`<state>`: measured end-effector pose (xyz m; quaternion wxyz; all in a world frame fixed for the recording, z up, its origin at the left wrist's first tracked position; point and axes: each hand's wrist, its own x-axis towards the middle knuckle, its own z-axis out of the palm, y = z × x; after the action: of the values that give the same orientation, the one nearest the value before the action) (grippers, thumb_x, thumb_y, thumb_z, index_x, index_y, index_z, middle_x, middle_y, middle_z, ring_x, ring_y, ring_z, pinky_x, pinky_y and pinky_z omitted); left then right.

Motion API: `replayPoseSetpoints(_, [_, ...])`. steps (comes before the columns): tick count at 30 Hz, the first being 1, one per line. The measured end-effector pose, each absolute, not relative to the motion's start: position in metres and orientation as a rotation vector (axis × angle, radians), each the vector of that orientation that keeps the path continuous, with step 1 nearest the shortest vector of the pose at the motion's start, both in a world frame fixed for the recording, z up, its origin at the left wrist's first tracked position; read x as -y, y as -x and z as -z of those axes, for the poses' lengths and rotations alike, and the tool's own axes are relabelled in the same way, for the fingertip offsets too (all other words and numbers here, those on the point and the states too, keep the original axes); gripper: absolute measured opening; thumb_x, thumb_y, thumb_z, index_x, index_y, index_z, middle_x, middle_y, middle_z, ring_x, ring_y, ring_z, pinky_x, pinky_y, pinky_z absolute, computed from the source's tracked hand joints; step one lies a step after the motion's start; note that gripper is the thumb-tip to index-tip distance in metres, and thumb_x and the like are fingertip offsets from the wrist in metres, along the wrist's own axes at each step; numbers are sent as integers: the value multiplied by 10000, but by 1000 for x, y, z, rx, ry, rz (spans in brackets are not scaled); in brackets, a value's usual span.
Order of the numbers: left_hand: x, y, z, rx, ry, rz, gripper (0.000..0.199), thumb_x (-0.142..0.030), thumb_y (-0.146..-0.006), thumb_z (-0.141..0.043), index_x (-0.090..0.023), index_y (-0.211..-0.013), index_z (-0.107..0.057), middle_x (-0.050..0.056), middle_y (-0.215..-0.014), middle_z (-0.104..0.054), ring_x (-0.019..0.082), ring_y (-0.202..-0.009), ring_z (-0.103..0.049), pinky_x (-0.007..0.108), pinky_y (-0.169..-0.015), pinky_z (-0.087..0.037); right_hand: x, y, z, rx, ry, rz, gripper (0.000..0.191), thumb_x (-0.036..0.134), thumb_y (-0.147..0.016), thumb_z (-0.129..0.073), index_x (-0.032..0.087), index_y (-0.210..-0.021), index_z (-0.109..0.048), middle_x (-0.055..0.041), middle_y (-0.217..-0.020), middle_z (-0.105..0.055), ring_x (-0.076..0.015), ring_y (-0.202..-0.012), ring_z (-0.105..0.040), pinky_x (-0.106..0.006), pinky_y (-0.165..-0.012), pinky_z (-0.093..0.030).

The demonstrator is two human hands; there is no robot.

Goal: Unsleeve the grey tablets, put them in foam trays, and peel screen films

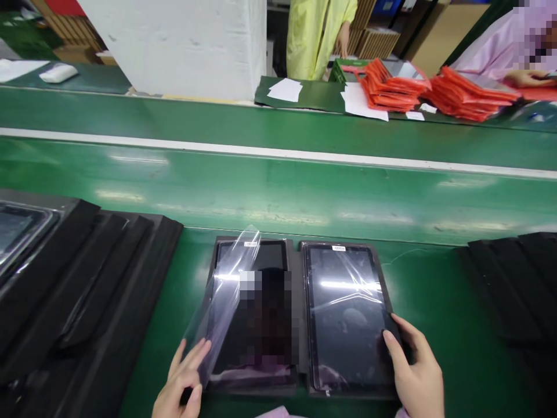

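Two dark tablets lie side by side in black trays. Over the left tablet, a clear plastic film is lifted and bent along the left side. My left hand holds the film's lower left edge, fingers bent against it; a small dark patch shows between thumb and forefinger, too unclear to name. The right tablet has a glossy, creased clear cover and a small white label near its top. My right hand grips that tablet's lower right edge, thumb on the front and fingers around the side.
Stacked black trays stand at the left, more black trays at the right. A green conveyor runs behind. Beyond it are orange pouches, white papers, a white block, and two people, one in yellow.
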<state>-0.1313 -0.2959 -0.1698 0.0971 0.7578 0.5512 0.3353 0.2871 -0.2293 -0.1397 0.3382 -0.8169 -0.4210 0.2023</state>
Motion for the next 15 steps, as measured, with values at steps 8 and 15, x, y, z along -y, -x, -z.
replayPoseSetpoints(8, [290, 129, 165, -1621, -2505, -898, 195, -63, -808, -516, -227, -705, -492, 215, -1098, -734, 248, -1153, -663, 464, -1210, -217, 228, -289, 140, 1075, 2161, -535, 572, 595, -744, -650, 233, -1187, -653, -96, -1227, -656, -360, -1139, -602, -586, -1043, -426])
replayPoseSetpoints(15, [289, 96, 146, -1909, -2109, -1041, 256, -213, -857, -567, -218, -604, -531, 59, -1142, -750, 256, -1115, -677, 531, -1195, -70, 225, -290, 137, 1067, 2234, -516, 485, 598, -745, -653, 318, -1141, -665, -78, -1227, -673, -395, -1156, -621, -574, -1066, -448])
